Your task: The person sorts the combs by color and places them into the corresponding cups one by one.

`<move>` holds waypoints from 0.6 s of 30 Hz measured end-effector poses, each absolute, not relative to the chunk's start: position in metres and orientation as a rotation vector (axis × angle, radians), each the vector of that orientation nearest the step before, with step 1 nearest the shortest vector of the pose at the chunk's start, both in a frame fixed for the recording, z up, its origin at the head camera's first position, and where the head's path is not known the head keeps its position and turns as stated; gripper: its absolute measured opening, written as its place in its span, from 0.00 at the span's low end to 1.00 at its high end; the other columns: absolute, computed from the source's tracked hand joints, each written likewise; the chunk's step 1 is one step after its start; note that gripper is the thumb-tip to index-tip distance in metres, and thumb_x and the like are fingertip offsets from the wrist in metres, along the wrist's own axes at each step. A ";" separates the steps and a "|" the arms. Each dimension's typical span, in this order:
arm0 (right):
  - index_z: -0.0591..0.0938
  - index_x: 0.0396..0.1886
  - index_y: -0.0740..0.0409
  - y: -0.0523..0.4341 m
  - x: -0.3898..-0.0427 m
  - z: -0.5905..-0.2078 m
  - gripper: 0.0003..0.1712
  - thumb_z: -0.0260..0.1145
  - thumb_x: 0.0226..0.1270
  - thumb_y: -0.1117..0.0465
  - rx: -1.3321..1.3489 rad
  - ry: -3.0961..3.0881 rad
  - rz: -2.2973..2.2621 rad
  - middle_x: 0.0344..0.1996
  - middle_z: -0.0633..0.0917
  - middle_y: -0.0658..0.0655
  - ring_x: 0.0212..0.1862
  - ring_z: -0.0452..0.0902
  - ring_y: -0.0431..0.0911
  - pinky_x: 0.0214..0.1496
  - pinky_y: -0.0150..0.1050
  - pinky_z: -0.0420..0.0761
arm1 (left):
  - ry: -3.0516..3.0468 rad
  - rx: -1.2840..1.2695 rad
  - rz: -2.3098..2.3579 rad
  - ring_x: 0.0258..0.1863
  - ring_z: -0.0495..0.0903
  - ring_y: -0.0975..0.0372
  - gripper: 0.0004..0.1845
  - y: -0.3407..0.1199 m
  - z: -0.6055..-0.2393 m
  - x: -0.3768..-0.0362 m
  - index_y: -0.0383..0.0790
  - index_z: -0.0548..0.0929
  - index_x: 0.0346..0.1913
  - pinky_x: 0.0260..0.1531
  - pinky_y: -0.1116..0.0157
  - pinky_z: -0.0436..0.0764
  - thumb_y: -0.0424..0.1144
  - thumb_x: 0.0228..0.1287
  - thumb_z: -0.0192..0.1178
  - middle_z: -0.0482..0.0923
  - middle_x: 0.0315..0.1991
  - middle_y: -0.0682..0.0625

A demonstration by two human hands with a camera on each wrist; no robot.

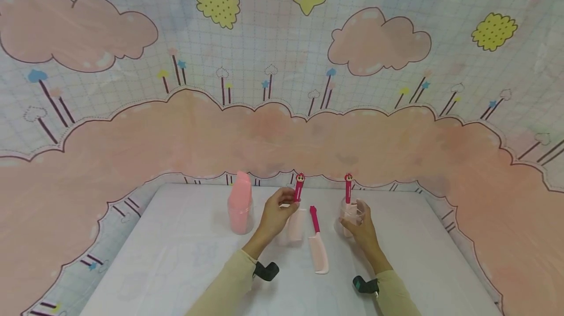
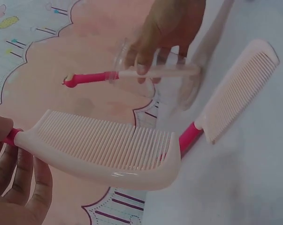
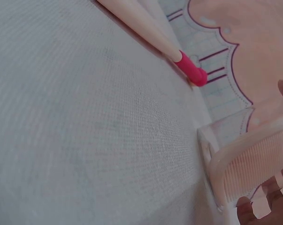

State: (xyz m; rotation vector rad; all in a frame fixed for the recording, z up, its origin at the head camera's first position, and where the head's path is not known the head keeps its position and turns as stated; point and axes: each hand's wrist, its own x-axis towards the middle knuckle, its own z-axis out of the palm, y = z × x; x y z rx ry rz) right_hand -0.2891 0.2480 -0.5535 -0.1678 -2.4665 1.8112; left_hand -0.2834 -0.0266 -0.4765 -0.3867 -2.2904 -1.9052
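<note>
My left hand (image 1: 274, 218) pinches a comb (image 2: 103, 150) by its red handle. That comb's pale pink toothed part hangs down over the table in the head view. With my right hand (image 1: 365, 232) I grip a clear plastic cup (image 1: 360, 208), thumb and fingers around its wall. Inside the cup stands a second comb (image 1: 348, 189), its red handle with a small figure head sticking up above the rim. Between my hands a third comb (image 1: 319, 255) lies flat on the table, red handle pointing away from me.
To the left stands another clear cup (image 1: 235, 225) with a pink object (image 1: 241, 191) rising out of it. The white table (image 1: 167, 257) ends at the back against a patterned cloth (image 1: 308, 144) with clouds and stars.
</note>
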 end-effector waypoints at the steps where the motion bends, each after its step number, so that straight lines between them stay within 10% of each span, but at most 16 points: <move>1: 0.51 0.76 0.47 0.248 -0.289 -0.554 0.53 0.74 0.59 0.51 -0.169 -2.466 1.811 0.77 0.55 0.60 0.76 0.51 0.64 0.75 0.65 0.54 | -2.282 -0.392 -1.912 0.47 0.81 0.56 0.14 -0.026 -0.474 -0.283 0.40 0.79 0.52 0.44 0.71 0.81 0.33 0.64 0.64 0.84 0.45 0.44; 18: 0.51 0.76 0.48 0.249 -0.289 -0.553 0.53 0.73 0.59 0.52 -0.173 -2.490 1.768 0.77 0.55 0.61 0.75 0.52 0.64 0.75 0.64 0.55 | -2.170 -0.507 -1.973 0.47 0.81 0.53 0.14 -0.004 -0.446 -0.276 0.36 0.78 0.51 0.43 0.73 0.81 0.29 0.63 0.63 0.82 0.46 0.40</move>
